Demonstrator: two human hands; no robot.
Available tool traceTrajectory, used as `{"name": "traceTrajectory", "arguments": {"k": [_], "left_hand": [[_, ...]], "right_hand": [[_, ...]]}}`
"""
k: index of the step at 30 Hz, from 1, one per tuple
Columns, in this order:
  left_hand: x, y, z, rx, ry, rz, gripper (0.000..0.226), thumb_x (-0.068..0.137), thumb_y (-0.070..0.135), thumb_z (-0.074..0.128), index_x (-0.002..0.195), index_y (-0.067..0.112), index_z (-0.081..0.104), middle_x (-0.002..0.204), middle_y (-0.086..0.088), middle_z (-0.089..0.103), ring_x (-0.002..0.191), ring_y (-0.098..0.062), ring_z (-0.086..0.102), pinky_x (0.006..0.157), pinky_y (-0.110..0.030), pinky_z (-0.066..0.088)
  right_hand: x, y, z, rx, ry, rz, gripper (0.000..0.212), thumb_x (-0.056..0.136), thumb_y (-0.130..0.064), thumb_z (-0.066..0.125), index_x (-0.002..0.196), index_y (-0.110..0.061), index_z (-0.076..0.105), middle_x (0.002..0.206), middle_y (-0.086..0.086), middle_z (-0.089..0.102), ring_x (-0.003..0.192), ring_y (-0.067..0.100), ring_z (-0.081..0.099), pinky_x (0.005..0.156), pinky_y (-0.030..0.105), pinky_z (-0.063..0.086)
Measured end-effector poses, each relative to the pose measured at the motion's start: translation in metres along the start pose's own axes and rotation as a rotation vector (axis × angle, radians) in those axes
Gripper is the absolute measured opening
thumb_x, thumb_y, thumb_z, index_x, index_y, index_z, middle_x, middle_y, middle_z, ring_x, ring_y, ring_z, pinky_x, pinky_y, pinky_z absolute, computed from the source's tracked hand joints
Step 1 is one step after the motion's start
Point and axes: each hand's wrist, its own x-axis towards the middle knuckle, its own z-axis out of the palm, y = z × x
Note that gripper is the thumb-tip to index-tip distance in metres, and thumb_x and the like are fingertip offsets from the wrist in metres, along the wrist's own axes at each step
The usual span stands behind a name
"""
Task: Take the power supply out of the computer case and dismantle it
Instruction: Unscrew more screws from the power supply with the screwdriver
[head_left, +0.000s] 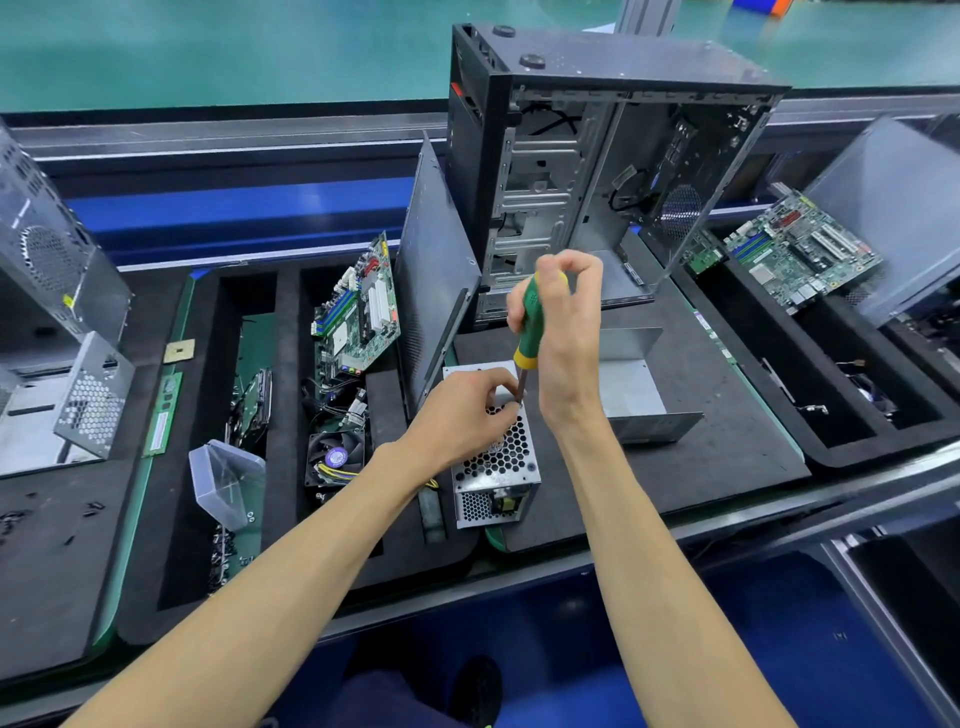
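The silver power supply lies on the black mat in front of me, its honeycomb grille facing up. My right hand grips the green and yellow screwdriver, held upright with its tip on the unit's top near the far edge. My left hand rests on the power supply and pinches the screwdriver shaft near the tip. Behind them stands the open black computer case, its side removed and its inside mostly bare. A bent silver metal cover lies just right of the power supply.
The case's side panel leans to the left. Foam tray slots on the left hold a motherboard, a fan and a clear plastic box. Another motherboard sits at the right. A second case stands far left.
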Motion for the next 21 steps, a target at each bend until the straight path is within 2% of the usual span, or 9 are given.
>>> {"name": "traceTrajectory", "arguments": {"k": [2,3,5,8,11,14,17,19,21], "left_hand": [[0.001,0.001,0.001,0.015,0.007,-0.002,0.005,0.089,0.021,0.063,0.091,0.023,0.068,0.056,0.004,0.056,0.052,-0.015,0.047,0.060,-0.036,0.048],[0.001,0.002,0.001,0.017,0.007,-0.005,0.003,0.089,0.022,0.064,0.090,0.022,0.067,0.060,0.002,0.061,0.055,-0.017,0.051,0.062,-0.037,0.051],[0.001,0.002,0.002,0.018,0.022,-0.005,0.002,0.089,0.024,0.066,0.090,0.023,0.066,0.060,0.002,0.062,0.056,-0.014,0.053,0.060,-0.033,0.049],[0.000,0.002,0.002,0.036,0.044,0.012,0.002,0.090,0.026,0.066,0.091,0.026,0.067,0.051,0.007,0.046,0.051,-0.011,0.045,0.053,-0.027,0.036],[0.002,-0.001,0.003,0.048,0.024,0.014,0.003,0.091,0.027,0.065,0.092,0.026,0.067,0.051,0.006,0.041,0.050,-0.013,0.039,0.054,-0.029,0.035],[0.003,-0.001,0.003,0.105,-0.001,0.011,0.005,0.094,0.031,0.063,0.094,0.026,0.063,0.054,0.006,0.049,0.054,-0.011,0.047,0.057,-0.030,0.037],[0.005,-0.002,0.005,0.144,-0.002,0.017,0.012,0.095,0.037,0.062,0.094,0.026,0.059,0.068,0.002,0.064,0.068,-0.016,0.059,0.065,-0.035,0.049],[0.006,-0.004,0.007,0.183,0.028,0.035,0.017,0.095,0.042,0.062,0.091,0.027,0.055,0.065,0.004,0.061,0.063,-0.009,0.054,0.062,-0.035,0.046],[0.006,-0.004,0.009,0.231,0.054,0.060,0.021,0.096,0.045,0.061,0.088,0.028,0.050,0.057,0.010,0.050,0.055,-0.002,0.045,0.055,-0.033,0.036]], "right_hand": [[-0.002,0.000,0.000,-0.042,-0.005,-0.016,0.021,0.098,-0.035,0.057,0.100,-0.016,0.050,0.076,0.002,0.055,0.068,0.015,0.049,0.066,0.032,0.042],[-0.001,0.001,-0.001,-0.072,0.002,-0.013,0.019,0.100,-0.035,0.054,0.099,-0.016,0.056,0.080,0.001,0.056,0.072,0.015,0.050,0.068,0.033,0.042],[0.001,0.000,-0.003,-0.110,0.015,-0.005,0.029,0.105,-0.032,0.042,0.099,-0.016,0.066,0.085,-0.002,0.060,0.078,0.016,0.053,0.073,0.032,0.044],[0.005,-0.002,-0.005,-0.041,0.027,0.001,0.031,0.106,-0.026,0.033,0.104,-0.011,0.060,0.069,0.003,0.057,0.064,0.019,0.050,0.062,0.028,0.043],[0.006,-0.003,-0.005,-0.015,0.033,0.023,0.025,0.105,-0.033,0.035,0.101,-0.012,0.049,0.060,0.003,0.051,0.056,0.020,0.043,0.056,0.030,0.038],[0.004,-0.002,-0.005,-0.057,0.030,0.007,0.028,0.096,-0.045,0.055,0.096,-0.017,0.050,0.072,0.003,0.055,0.063,0.018,0.048,0.062,0.032,0.042],[0.004,-0.002,-0.009,-0.124,0.049,0.003,0.037,0.097,-0.052,0.048,0.096,-0.021,0.068,0.084,0.003,0.061,0.074,0.015,0.055,0.069,0.031,0.047],[0.007,-0.003,-0.010,-0.023,0.075,0.023,0.039,0.102,-0.045,0.039,0.100,-0.018,0.068,0.073,0.003,0.061,0.066,0.018,0.053,0.064,0.028,0.047],[0.011,-0.004,-0.011,0.105,0.137,0.072,0.034,0.103,-0.037,0.035,0.098,-0.015,0.060,0.060,0.004,0.053,0.054,0.021,0.044,0.053,0.029,0.041]]}}
